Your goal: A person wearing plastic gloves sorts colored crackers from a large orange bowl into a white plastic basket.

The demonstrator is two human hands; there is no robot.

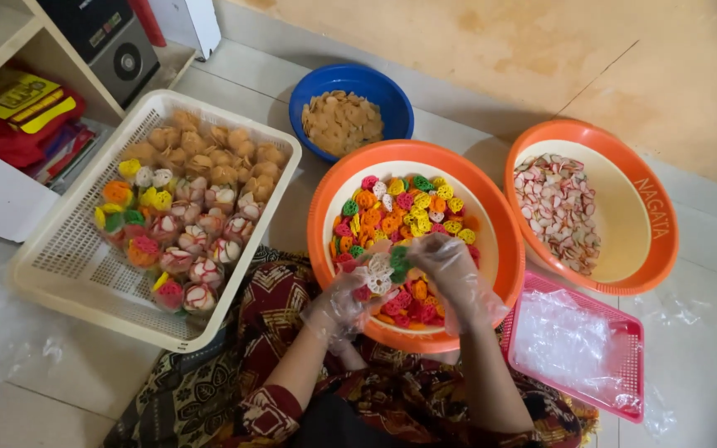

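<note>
Crackers [387, 272], lattice-cut flower discs, pinched in both gloved grips, left hand [343, 300] and right hand [450, 267]; beneath them, orange basin [491, 207] of mixed-colour crackers.

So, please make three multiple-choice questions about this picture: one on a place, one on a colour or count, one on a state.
1. Where is the blue bowl?
A. behind the middle orange bowl, near the wall
B. inside the white basket
C. on the pink tray

2. How many orange bowls are on the floor?
A. one
B. two
C. four

3. What covers the left hand and right hand?
A. thick wool gloves
B. nothing
C. thin clear plastic gloves

Answers: 1 A, it stands beyond the middle bowl by the wall. 2 B, the middle one and the right orange bowl. 3 C, wrinkled clear film wraps both hands, which hold coloured crackers over the middle bowl.
</note>
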